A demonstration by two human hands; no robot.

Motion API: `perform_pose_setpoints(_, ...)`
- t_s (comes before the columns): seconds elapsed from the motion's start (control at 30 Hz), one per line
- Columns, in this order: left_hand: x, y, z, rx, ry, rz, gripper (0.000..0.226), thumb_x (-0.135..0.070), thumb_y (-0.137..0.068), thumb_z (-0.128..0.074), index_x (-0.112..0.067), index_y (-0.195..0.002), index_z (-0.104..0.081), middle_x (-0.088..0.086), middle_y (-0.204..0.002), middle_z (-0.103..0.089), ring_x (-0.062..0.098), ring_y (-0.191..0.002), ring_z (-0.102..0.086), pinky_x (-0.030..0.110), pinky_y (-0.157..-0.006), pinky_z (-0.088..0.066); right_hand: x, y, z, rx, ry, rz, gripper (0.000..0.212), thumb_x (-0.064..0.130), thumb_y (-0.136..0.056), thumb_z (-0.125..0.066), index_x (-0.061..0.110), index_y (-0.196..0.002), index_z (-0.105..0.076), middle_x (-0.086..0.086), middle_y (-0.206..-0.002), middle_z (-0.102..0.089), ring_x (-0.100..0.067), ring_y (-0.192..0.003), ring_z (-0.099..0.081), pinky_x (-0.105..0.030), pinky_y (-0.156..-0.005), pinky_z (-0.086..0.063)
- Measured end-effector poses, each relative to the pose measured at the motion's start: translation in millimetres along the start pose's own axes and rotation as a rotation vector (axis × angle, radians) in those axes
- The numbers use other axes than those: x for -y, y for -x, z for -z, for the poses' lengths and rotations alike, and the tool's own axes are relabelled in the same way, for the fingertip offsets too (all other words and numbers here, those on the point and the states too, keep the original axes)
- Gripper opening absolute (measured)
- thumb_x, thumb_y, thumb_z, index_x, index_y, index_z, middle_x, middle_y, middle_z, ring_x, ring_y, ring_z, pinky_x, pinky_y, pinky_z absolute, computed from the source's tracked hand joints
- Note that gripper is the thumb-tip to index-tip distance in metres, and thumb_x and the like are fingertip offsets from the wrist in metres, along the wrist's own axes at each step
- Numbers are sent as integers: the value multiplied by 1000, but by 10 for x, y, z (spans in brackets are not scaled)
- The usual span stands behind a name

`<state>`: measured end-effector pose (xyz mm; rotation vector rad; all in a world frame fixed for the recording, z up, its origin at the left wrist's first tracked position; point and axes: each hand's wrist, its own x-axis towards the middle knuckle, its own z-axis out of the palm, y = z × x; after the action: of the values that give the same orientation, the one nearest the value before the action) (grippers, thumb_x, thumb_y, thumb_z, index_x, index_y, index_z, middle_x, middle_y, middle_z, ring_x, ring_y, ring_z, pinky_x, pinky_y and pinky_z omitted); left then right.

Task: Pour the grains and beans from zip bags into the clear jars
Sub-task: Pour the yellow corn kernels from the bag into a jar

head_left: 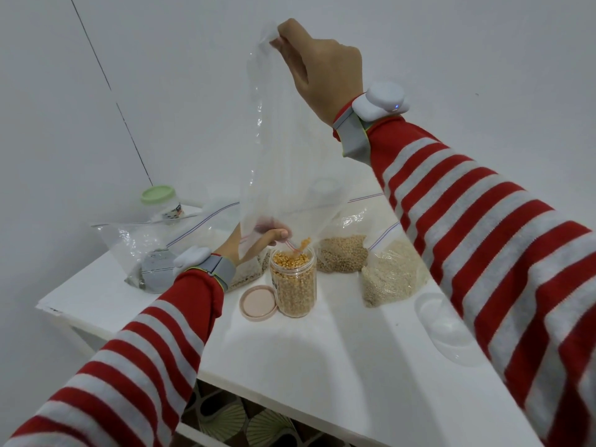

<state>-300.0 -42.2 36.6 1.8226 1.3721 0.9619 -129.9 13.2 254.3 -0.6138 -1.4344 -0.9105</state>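
Note:
A clear zip bag [283,150] hangs upside down over an open clear jar [293,283] that is nearly full of yellow corn kernels. My right hand [317,64] pinches the bag's bottom corner high above the table. My left hand [258,240] holds the bag's mouth just above the jar's rim. A few last kernels [305,242] fall from the mouth into the jar. The bag is otherwise empty.
A pink lid [258,301] lies beside the jar. Bags of beige beans [343,256], pale grain [392,272] and dark contents [151,253] stand on the white table [322,366]. A green-lidded jar [160,201] is at the back left; a clear jar [442,327] lies under my right sleeve.

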Motion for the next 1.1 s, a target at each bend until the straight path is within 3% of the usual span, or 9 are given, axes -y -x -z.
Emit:
perform_pose_setpoints(0.13,-48,-45,-36,-8,17,25,7,-15,-92,-65,-17,-87,-69,0,-86,-68,-3,-77,-65,14,-70,-51,-18,-1,1,-8,6,14,56,46,-102,-27,16,-82,-69,2,-44,-42,-21,-38,-28,-21,-44,-16)
perform_pose_setpoints(0.27,-55,-45,-34,25,-6,42,10,-22,-91,-66,-13,-94,-70,2,-91,-68,10,-87,-64,17,-77,-54,-22,25,-18,-28,12,26,53,46,-102,-28,16,-83,-69,2,-44,-42,-20,-40,-26,-21,-45,-16)
perform_pose_setpoints(0.4,-85,-30,-64,39,46,60,6,-17,-93,-64,-11,-92,-67,-1,-90,-64,14,-89,-61,28,-85,-52,-19,9,-19,-44,22,26,52,45,-102,-29,17,-81,-68,1,-45,-38,-19,-42,-22,-21,-46,-14)
perform_pose_setpoints(0.5,-58,-50,-64,34,86,40,7,-24,-88,-67,-17,-86,-67,-2,-89,-65,9,-87,-62,21,-80,-52,-8,-8,-19,-34,13,8,49,45,-101,-30,19,-82,-67,6,-50,-26,-18,-42,-23,-22,-45,-14)
perform_pose_setpoints(0.63,-14,-63,-83,-11,41,32,18,-6,-99,-50,-2,-103,-67,-3,-91,-66,5,-86,-63,13,-76,-51,-4,-14,-17,-17,8,-5,53,46,-102,-28,18,-83,-68,4,-47,-31,-19,-40,-26,-21,-44,-15)
perform_pose_setpoints(0.8,-56,1,-49,19,51,42,7,-28,-86,-66,-23,-85,-72,-4,-88,-70,11,-89,-66,27,-83,-55,-2,19,-33,-23,4,7,56,47,-102,-27,17,-82,-70,2,-44,-39,-19,-39,-26,-21,-43,-16)
perform_pose_setpoints(0.9,-119,29,-68,36,63,47,5,-23,-88,-70,-20,-84,-71,-5,-86,-69,13,-88,-64,29,-86,-53,-3,27,-38,-19,13,18,55,46,-102,-27,17,-82,-69,3,-45,-34,-19,-39,-25,-21,-44,-16)
perform_pose_setpoints(1.0,-168,55,-86,25,62,60,8,-18,-91,-67,-20,-85,-71,-6,-85,-68,10,-86,-63,27,-86,-52,-10,-4,-31,-38,16,35,38,47,-102,-29,25,-90,-57,8,-50,-26,-19,-40,-24,-21,-45,-15)
perform_pose_setpoints(1.1,-147,60,-70,20,87,70,8,-15,-94,-63,-12,-93,-70,1,-92,-67,15,-93,-64,29,-90,-53,-35,28,-27,-28,24,43,34,46,-102,-29,26,-91,-53,5,-47,-31,-18,-39,-26,-22,-45,-15)
